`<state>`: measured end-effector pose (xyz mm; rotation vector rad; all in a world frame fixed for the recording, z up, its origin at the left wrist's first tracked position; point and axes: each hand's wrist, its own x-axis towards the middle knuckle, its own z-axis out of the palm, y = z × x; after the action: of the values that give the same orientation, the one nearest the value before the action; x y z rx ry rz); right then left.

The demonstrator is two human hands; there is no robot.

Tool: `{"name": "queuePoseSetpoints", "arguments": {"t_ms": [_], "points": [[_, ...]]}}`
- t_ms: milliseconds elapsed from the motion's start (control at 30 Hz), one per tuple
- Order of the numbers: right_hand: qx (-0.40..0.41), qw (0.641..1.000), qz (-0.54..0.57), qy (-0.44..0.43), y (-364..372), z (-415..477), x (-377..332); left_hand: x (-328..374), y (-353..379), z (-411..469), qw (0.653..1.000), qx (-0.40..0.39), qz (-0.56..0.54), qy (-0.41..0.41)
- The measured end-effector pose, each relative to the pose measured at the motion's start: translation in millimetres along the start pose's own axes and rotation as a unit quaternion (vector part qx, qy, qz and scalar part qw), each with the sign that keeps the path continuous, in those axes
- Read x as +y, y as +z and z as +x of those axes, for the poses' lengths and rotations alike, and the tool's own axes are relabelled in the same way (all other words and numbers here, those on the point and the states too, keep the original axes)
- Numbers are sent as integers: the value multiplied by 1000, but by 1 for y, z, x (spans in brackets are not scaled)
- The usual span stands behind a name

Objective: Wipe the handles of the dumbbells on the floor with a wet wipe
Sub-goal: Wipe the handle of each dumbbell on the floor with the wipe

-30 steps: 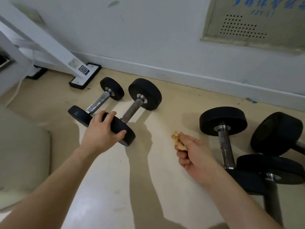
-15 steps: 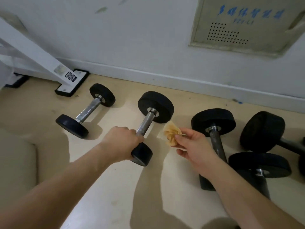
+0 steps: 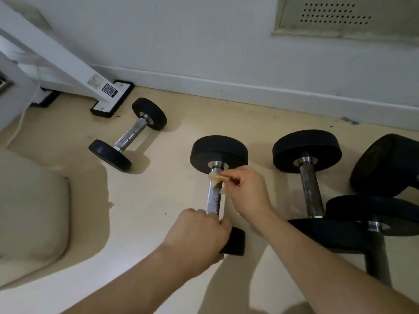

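A black dumbbell with a chrome handle lies on the floor in the middle. My left hand grips its near end, hiding most of the near weight. My right hand pinches a crumpled yellowish wet wipe against the far end of the handle, just below the far weight. A smaller dumbbell lies to the left. A third dumbbell with a dull handle lies to the right.
More black dumbbells crowd the right edge. A white machine frame with a black foot stands at the back left. A beige cushion lies at the left. The white wall and baseboard run behind.
My right hand has brought the wipe from the air beside the dumbbell onto the far end of its handle. My left hand has kept its grip on the near end.
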<state>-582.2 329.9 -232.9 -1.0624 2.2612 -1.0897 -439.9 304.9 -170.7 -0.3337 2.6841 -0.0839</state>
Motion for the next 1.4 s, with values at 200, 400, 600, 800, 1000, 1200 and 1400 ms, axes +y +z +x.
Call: {"name": "queuePoseSetpoints", "arguments": {"t_ms": [200,400,600,800,1000,1200,1400], "points": [[4,998,-53,-15,34,23,-16,-27,24,-26,985,90,-144,-39],[-68,993,-80,-47,24,-18,-8,-27,40,-26,974,145,-168,-39],[16,994,-109,-22,26,19,-13,-12,47,-29,948,213,-226,-65],[-123,991,-53,-12,9,-31,-13,-5,57,-46,898,270,-324,-128],[2,1000,-16,11,21,18,-9,-10,63,-55,871,262,-367,-194],[-91,996,14,15,35,-21,-12,-24,66,-65,828,257,-434,-247],[-8,999,48,24,41,17,-25,-36,69,-72,807,251,-466,-263]]}}
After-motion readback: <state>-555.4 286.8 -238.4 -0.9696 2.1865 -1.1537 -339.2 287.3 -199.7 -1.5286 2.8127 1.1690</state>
